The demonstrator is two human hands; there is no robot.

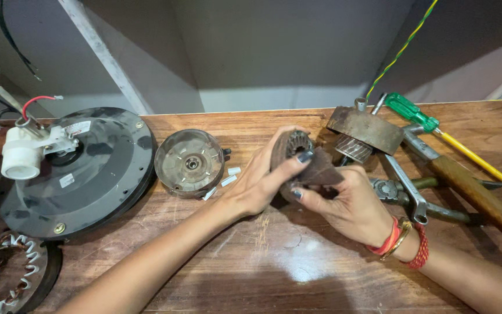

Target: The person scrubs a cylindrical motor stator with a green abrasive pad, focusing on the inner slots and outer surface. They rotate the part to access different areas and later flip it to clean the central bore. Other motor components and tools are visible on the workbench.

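A worn wooden surface (274,261) carries everything here, running up to a grey wall along its far edge. Toward the left edge sits a big black round motor housing (97,174) with a white plastic fitting (27,152) on top of it, and at the near left corner a wound stator ring (7,276) pokes into view. Just right of the housing lies a smaller grey ribbed rotor disc (190,163), with a few small white slips (228,176) scattered beside it. Near the far right corner rests a rusty block-headed hammer (366,129), a green-handled screwdriver (437,131) and, closer in, a pair of pliers (393,191) next to a metal spanner (409,189). In the middle of the surface, lifted just off it, the left hand (257,183) curls around a dark cylindrical rotor core (290,148), thumb pressed across its front. The right hand (350,203) pinches a brown scrap of abrasive paper (321,168) against that core.
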